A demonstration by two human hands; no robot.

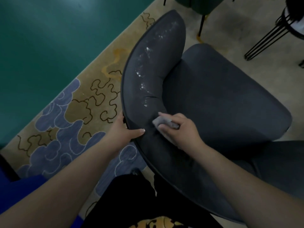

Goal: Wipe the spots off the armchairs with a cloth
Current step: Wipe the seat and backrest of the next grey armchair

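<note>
1. Nearest the camera, below the armchair (pixel 222 102): black clothing (pixel 131 198) with a yellow print at the bottom edge, blue fabric (pixel 19 190) to its left.
2. Two bare forearms reaching up from the bottom corners toward the chair's curved backrest.
3. Left hand (pixel 125 129) gripping the backrest's outer rim, thumb laid on top of the padding, fingers curled out of sight around the dark piped edge.
4. Right hand (pixel 177 129) just beside it on the inner side of the backrest, fingers clenched around a small grey cloth (pixel 164 121) and pressing it onto the padding.
5. Cloth bunched under the fingers, one corner poking out toward the spots (pixel 144 79).
6. Spots: a line of white flecks running up the crest of the backrest, starting just beyond the cloth and ending near the backrest's far tip.
7. Dark grey seat to the right of the backrest, nothing lying on it.
8. Left of the chair: a tan carpet (pixel 98 89) with blue cloud shapes and dark squiggles, then green floor (pixel 49 38) beyond that.
9. Beyond the chair, at the top right: black wire legs of a stool (pixel 269 38), and thin dark legs (pixel 201 24) of a green chair, mostly cut off by the frame.
</note>
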